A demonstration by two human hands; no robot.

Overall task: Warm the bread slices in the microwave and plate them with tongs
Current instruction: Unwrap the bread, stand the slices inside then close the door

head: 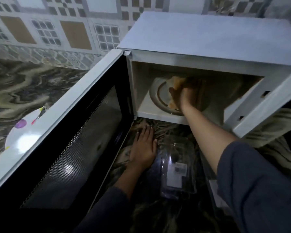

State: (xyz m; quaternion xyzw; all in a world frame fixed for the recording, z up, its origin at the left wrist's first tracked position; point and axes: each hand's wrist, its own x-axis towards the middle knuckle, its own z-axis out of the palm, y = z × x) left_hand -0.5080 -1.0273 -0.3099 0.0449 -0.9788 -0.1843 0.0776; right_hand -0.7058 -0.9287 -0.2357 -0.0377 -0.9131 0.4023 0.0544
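Head: R hand (183, 96) holds bread (175, 82) in microwave (191, 34); L hand (144, 148) on counter (23, 84).

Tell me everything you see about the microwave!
The microwave is a white box standing on the marbled counter. Its door, dark with a mesh window, is swung wide open to the left. Inside, a round turntable carries bread, and the right hand reaches in, holding it.

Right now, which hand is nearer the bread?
Right. The right hand holds the bread inside the microwave; the left hand rests on the counter in front of it.
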